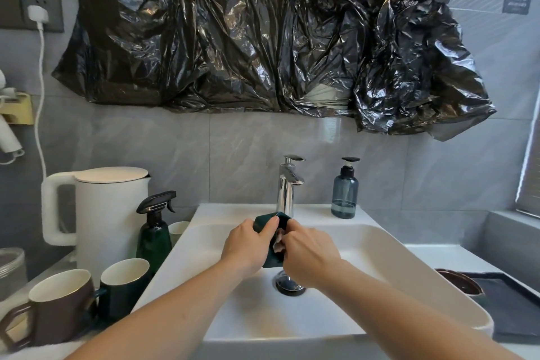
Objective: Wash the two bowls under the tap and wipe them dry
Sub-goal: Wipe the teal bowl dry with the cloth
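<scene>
A small dark green bowl [270, 260] is held tilted on its side over the white sink [380, 257], just below the spout of the chrome tap [287, 184]. My left hand [245, 245] grips its left rim, thumb on top. My right hand [309, 254] holds the right side with its fingers curled into the bowl's inside. I cannot tell whether water is running. A brown bowl [458, 282] sits on a dark mat [508, 310] to the right of the sink. The drain plug [289, 286] lies under my hands.
Left of the sink stand a white kettle [108, 213], a dark green spray bottle [155, 231], a brown mug [61, 307] and a green mug [125, 286]. A blue soap dispenser [345, 193] stands right of the tap. Black plastic sheeting covers the wall above.
</scene>
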Motion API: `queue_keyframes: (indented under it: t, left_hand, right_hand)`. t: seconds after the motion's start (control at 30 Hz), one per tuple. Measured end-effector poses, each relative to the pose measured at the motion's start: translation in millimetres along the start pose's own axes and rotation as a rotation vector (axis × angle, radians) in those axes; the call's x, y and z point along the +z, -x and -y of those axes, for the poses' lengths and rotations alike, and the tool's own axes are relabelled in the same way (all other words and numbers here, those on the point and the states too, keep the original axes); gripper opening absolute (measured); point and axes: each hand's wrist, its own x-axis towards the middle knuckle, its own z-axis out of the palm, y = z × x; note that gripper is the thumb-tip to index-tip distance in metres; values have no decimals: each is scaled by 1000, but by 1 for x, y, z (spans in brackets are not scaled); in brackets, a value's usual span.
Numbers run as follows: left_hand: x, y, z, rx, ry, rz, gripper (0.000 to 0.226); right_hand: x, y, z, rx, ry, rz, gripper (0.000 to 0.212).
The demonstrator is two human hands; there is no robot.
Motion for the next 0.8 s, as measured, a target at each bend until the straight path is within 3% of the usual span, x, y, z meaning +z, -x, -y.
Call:
queue_keyframes:
  t: [0.13,0.3,0.4,0.5,0.6,0.7,0.8]
  left_hand:
    - [-4,-1,-2,-27,77,15,58]
    - [-18,-3,1,-32,80,-17,62]
    - [-23,-1,1,4,108,-24,60]
    - [-24,2,-5,2,127,-21,67]
    - [-26,1,-7,-34,187,-50,79]
    - [-33,-3,-3,-103,235,-70,67]
    - [-34,-4,-4,-222,366,-24,62]
  right_hand:
    - [7,-12,11,59,-207,-47,39]
    - [7,-15,12,-161,-423,-23,21]
    - [16,-3,5,-215,-463,11,30]
    - [17,3,-7,-157,-542,-67,33]
    - [15,4,-13,-75,-582,-252,24]
    - [18,2,-16,16,-649,-338,27]
    - [24,-5,-20,176,-938,-363,31]
